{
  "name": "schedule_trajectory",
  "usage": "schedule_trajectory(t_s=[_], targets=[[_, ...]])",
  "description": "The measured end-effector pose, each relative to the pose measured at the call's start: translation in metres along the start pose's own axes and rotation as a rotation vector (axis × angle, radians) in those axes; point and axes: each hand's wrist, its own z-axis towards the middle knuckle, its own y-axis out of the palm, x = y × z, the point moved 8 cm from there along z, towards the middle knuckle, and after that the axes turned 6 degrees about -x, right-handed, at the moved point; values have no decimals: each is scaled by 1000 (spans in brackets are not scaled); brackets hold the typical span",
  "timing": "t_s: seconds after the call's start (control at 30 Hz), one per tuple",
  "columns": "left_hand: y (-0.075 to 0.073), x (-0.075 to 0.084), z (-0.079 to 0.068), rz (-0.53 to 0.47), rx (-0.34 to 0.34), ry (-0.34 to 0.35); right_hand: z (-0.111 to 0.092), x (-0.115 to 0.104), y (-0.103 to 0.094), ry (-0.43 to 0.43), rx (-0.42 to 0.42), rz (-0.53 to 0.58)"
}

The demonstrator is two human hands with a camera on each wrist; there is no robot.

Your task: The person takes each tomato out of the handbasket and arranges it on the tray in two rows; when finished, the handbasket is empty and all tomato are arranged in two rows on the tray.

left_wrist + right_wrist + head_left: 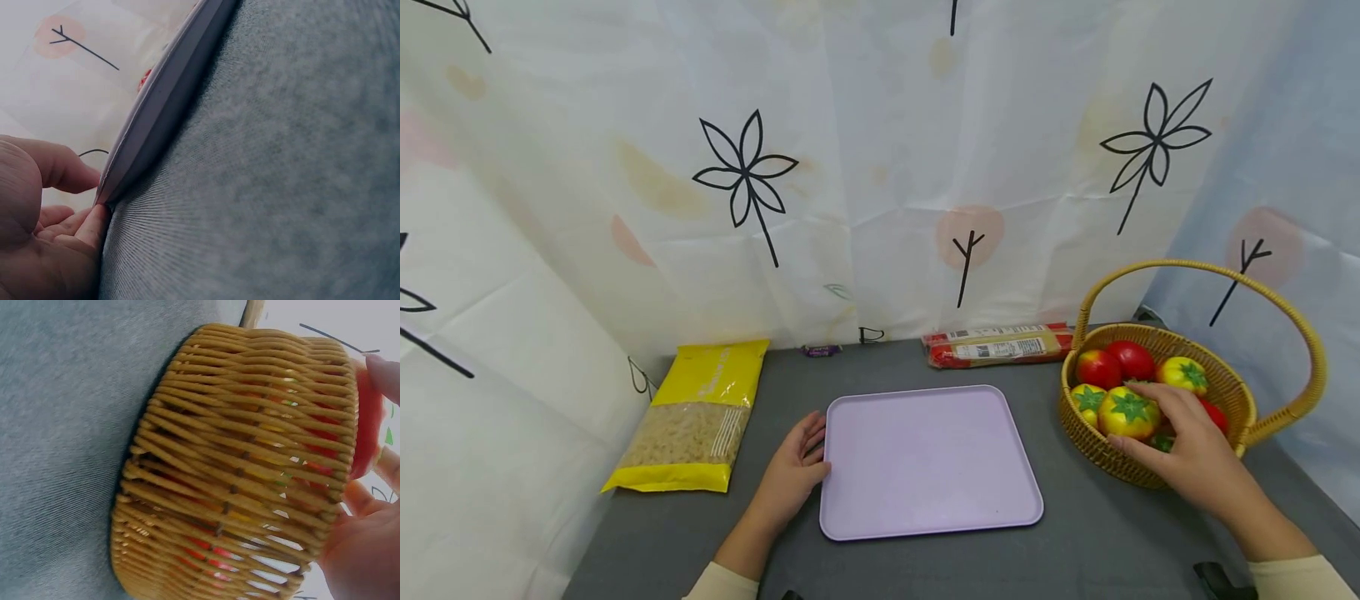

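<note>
My left hand (792, 468) lies at the left side of a pale purple rectangular tray (928, 462). In the left wrist view, the thumb and fingertips touch the rim of the tray (156, 112), which lies flat on the cloth. On the right, my right hand (1195, 446) reaches into a wicker basket (1108, 454) with a tall arched handle. Its thumb and fingers span a yellow tomato (1129, 414) with a green star-shaped top. The right wrist view looks at the woven side of the basket (250, 437), which hides most of the contents; fingers show above its rim.
Red tomatoes (1131, 360) and other yellow ones (1182, 374) fill the basket. A yellow bag of pasta (688, 417) lies at the left. Along the back are a small purple wrapped sweet (822, 351) and red-ended packets (1000, 346). A patterned curtain (880, 167) hangs behind the grey cloth.
</note>
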Motion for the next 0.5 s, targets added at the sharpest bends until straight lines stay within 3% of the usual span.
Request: schedule_trajectory(t_s=[0.27,0.5], targets=[[-1,-1,0,-1,0,-3,5,-25,-3,-51,31,21],[-1,-1,0,7,4,-14,11,-49,7,-146,35,72]])
